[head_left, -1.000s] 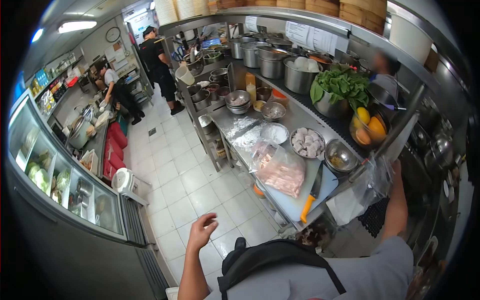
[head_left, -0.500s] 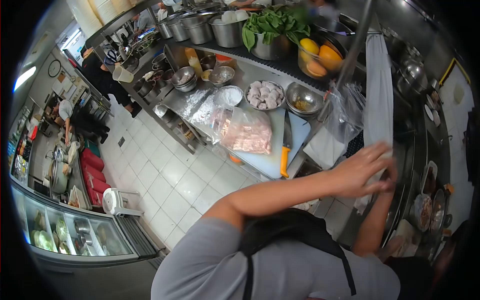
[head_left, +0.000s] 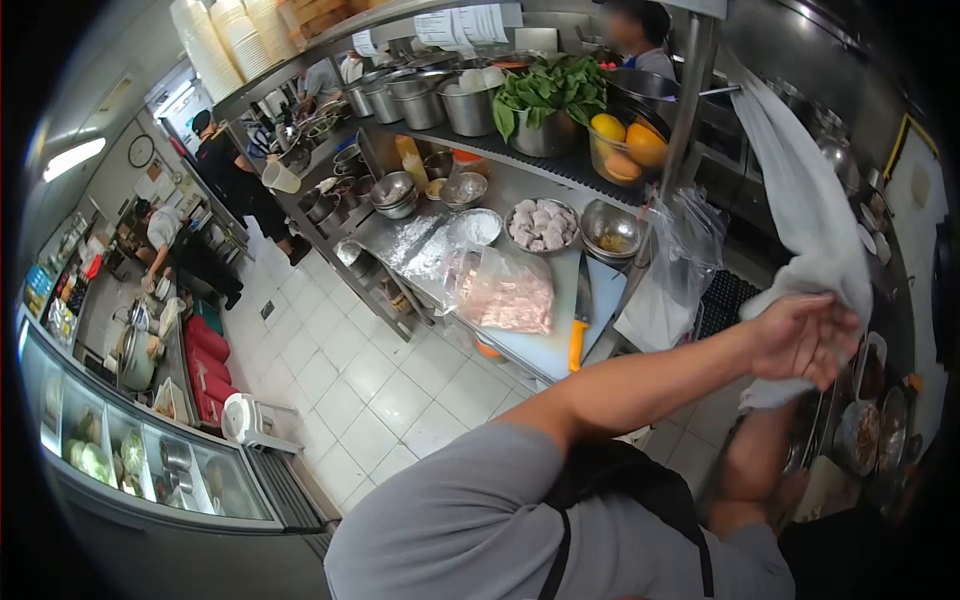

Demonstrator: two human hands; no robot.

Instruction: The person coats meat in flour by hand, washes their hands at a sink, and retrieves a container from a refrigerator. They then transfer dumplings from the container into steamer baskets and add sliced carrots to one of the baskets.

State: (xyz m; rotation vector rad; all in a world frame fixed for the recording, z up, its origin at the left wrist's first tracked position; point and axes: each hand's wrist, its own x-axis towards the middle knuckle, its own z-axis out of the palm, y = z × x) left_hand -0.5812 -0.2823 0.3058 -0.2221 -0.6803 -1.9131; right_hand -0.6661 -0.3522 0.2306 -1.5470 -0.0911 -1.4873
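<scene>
A pale cloth [head_left: 800, 200] hangs from the metal post and stretches down to the right, where its lower part bunches around my hands. My left hand [head_left: 803, 340] lies against this cloth with its fingers loosely bent and apart, slightly blurred. My right forearm rises from below to the cloth, and the fingers of my right hand are hidden behind the cloth and my left hand. Left of them, a knife with an orange handle [head_left: 577, 345] lies on a cutting board [head_left: 603, 290], beside a clear bag of pale pink meat [head_left: 510, 300].
Bowls, white powder and a bowl of floured pieces [head_left: 541, 225] stand on the steel counter [head_left: 350, 215]. Above is a shelf with pots, leafy greens [head_left: 550, 95] and fruit. Plastic bags hang beside the post. Several people stand farther off. Pans are at the right.
The cloth hung nearly straight; now its lower part is pulled right and bunched around my hands. My hands have moved right and apart from their earlier clasp. The view has shifted.
</scene>
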